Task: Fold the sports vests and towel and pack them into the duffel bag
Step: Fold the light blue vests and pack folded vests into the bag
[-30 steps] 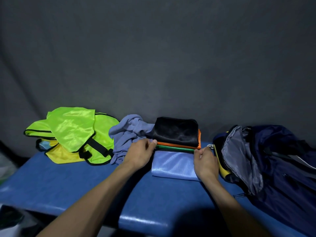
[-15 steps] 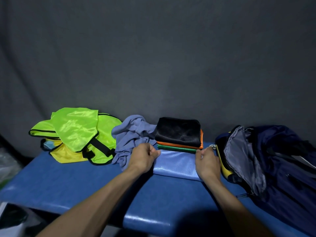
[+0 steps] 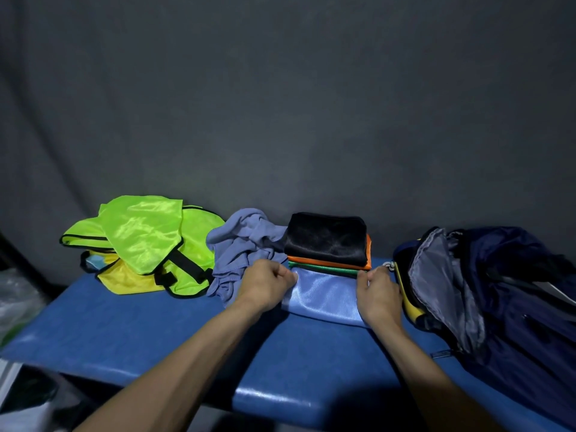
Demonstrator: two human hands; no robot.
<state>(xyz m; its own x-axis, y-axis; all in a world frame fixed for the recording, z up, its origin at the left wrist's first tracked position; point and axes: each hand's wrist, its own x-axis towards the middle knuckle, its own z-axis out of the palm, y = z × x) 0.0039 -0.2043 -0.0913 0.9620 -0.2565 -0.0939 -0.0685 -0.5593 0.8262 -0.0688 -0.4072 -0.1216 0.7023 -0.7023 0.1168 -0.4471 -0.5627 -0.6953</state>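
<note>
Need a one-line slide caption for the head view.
Both hands, left hand and right hand, grip the ends of a folded light-blue vest beside the open duffel bag.

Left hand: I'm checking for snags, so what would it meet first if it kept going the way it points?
Probably the folded stack; the left hand already touches its light blue vest.

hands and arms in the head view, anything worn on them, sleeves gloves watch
Both the left hand and the right hand are bare, with no gloves, rings or watch showing. Both forearms are bare too: no sleeve reaches into the frame, and no wristband or marking shows.
</note>
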